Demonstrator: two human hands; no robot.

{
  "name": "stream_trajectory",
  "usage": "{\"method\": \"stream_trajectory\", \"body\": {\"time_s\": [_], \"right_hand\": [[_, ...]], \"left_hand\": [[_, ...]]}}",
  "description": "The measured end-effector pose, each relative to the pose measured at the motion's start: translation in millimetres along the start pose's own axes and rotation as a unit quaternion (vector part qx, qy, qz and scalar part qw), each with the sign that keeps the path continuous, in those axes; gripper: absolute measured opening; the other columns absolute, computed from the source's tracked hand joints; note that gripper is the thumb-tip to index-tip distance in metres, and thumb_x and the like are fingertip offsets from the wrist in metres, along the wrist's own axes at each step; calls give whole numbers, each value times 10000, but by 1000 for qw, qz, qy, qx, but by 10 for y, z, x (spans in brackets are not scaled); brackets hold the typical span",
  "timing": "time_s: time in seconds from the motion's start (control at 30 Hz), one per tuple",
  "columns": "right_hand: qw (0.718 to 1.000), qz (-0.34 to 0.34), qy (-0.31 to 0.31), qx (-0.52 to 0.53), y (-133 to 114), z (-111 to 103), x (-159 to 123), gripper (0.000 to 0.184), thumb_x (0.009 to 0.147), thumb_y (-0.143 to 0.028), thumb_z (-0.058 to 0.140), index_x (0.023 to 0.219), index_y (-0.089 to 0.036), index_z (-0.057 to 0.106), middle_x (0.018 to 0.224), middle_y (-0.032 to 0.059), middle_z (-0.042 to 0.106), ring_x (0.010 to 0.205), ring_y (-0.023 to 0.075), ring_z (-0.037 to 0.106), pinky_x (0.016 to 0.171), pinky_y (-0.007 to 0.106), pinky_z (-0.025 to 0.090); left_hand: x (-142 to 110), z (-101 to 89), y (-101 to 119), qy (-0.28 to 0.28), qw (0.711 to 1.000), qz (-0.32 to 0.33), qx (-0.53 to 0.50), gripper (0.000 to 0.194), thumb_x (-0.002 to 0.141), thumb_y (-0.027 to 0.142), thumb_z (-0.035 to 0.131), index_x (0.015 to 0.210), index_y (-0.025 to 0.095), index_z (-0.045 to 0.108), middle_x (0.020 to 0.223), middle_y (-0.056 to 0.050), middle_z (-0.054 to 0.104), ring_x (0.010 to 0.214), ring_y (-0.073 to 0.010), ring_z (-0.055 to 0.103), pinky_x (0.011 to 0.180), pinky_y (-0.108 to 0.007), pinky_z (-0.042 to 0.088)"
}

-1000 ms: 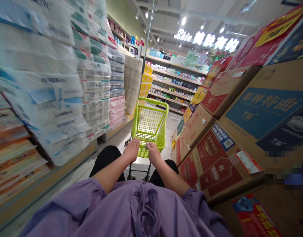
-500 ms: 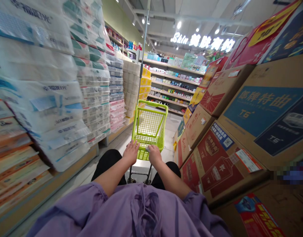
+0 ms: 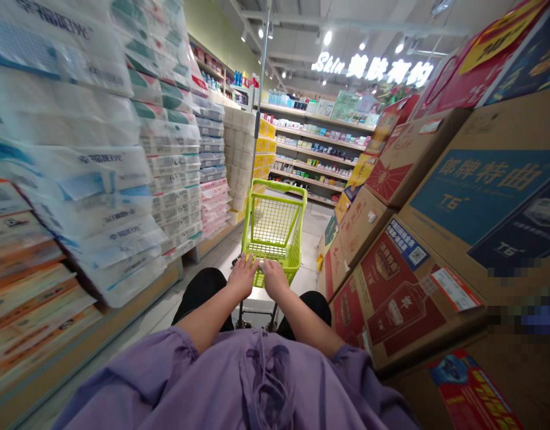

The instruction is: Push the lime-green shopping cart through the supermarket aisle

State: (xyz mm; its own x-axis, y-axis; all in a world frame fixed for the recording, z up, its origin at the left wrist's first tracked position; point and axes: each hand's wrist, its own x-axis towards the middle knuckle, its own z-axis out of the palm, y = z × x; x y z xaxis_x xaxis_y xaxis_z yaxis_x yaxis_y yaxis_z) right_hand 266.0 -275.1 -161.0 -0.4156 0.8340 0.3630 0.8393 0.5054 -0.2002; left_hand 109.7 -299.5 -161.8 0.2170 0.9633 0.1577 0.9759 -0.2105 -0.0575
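A lime-green plastic shopping cart (image 3: 275,234) with a grid basket stands directly in front of my knees. Its basket shows no goods. My left hand (image 3: 243,278) lies over the cart's near edge, fingers stretched out and slightly apart. Close beside it, my right hand (image 3: 275,280) is curled over the same edge, thumb side inward. A small pale spot shows at the right fingertips, too small to name. Both hands cover the handle. The cart's thin dark legs and wheels show below, between my black-clad knees.
Tall stacks of wrapped tissue packs (image 3: 117,179) line the left on a low wooden platform. Cardboard cartons (image 3: 400,298) are piled close on the right. A thin metal pole (image 3: 262,77) rises ahead left. Shelves of small boxed goods (image 3: 319,140) stand beyond the pale tiled floor.
The view has shifted only slightly. My left hand has slid a little along the cart's near edge, and the two hands now sit closer together. The surroundings look nearly the same.
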Motion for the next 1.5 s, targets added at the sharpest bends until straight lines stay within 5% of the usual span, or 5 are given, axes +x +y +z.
{"method": "stream_trajectory", "body": {"time_s": [0.13, 0.73, 0.93, 1.23, 1.5], "right_hand": [[998, -64, -14, 7, -31, 61, -22, 617, 821, -30, 396, 1425, -158, 413, 1432, 144, 464, 1316, 241, 394, 1107, 439, 295], [998, 26, -38, -39, 258, -270, -129, 451, 812, -6, 426, 1200, -157, 598, 1216, 136, 603, 1134, 227, 499, 987, 349, 377], [999, -10, -34, -38, 50, -176, -22, 426, 835, -43, 438, 1212, -186, 580, 1228, 106, 594, 1112, 216, 489, 967, 318, 364], [997, 16, -33, -64, 598, -450, -194, 281, 862, -62, 446, 1000, -189, 655, 1070, 84, 632, 1023, 199, 504, 952, 312, 355], [997, 31, -21, -63, 233, -241, -97, 245, 850, -82, 467, 958, -176, 666, 995, 97, 638, 977, 219, 517, 919, 329, 370]], "left_hand": [[-44, -15, -35, 2, 1000, 14, 19, 716, 801, 74, 418, 1496, 124, 254, 1581, -127, 196, 1465, -293, 101, 1169, -454, 170], [-82, -23, -21, 24, 1000, 14, -2, 694, 812, 70, 357, 1491, 30, 220, 1569, -162, 198, 1464, -242, 135, 1194, -400, 110], [-75, -63, 13, 15, 1000, 9, 20, 676, 811, 61, 349, 1479, 27, 255, 1566, -157, 217, 1460, -247, 151, 1187, -392, 133], [-103, -77, -90, 24, 999, 18, 22, 690, 809, 38, 313, 1493, 45, 227, 1562, -156, 222, 1455, -244, 183, 1185, -415, 150], [-57, 21, -342, 35, 999, -26, 24, 718, 818, 60, 311, 1515, 96, 144, 1567, -132, 219, 1457, -228, 180, 1187, -433, 112]]}}
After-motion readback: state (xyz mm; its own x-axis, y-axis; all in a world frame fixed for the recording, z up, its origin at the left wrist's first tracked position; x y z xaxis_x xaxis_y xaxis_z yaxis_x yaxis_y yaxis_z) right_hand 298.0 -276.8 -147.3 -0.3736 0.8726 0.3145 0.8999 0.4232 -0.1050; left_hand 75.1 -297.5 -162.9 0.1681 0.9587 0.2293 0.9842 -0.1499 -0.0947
